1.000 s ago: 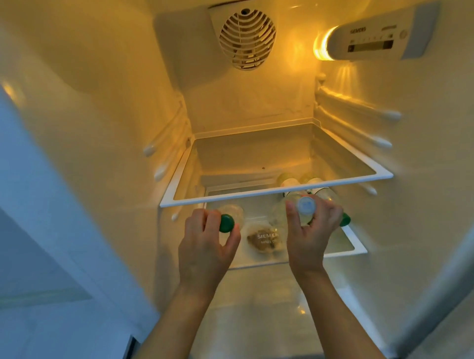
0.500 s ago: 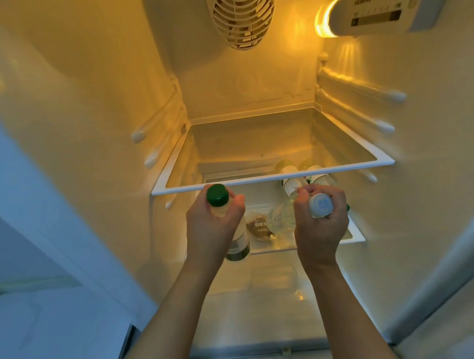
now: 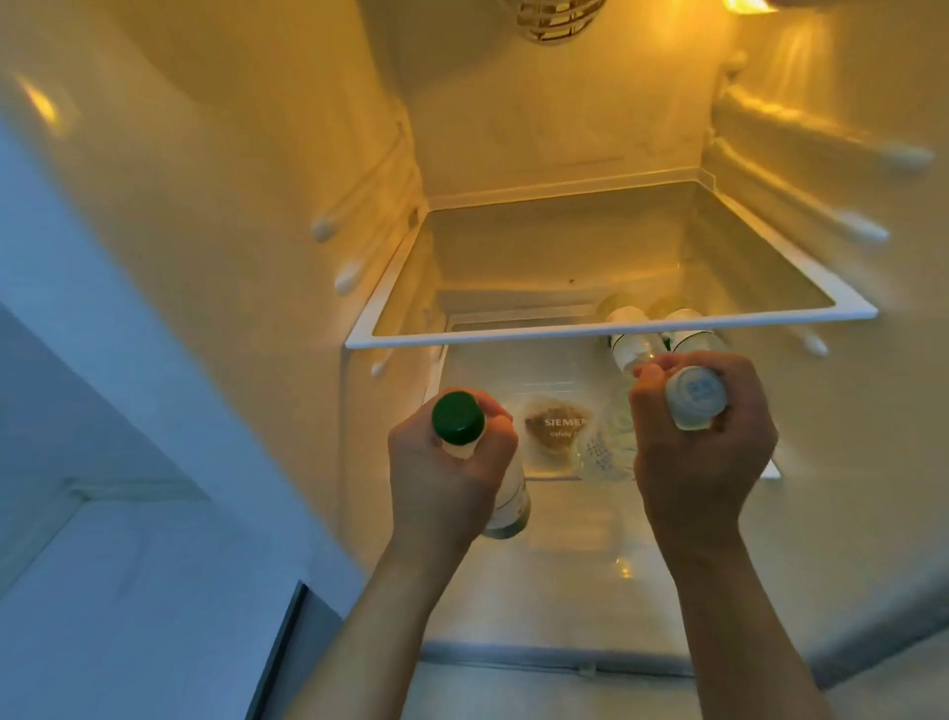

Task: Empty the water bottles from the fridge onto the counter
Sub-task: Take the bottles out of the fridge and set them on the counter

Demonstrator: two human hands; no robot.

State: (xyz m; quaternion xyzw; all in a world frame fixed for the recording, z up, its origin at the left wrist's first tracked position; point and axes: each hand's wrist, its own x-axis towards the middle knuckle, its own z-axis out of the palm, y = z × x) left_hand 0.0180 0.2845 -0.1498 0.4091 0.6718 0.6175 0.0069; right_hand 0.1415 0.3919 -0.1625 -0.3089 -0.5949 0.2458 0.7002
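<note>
Both bottles have now come off the lower shelf: left hand grips the green-capped bottle, right hand the white-capped one, with seemingly two bottles remaining at one o'clock.

Left of the right hand's grip, the green cap looks like smooth matt plastic. Above the grip, the shelf is glossy clear glass with a white plastic rim.

Home kitchen, view into open Siemens fridge: yellow interior light, round fan grille, white-framed glass shelf, side-wall shelf rails, "SIEMENS" print on lower shelf, bottles lying on it.
</note>
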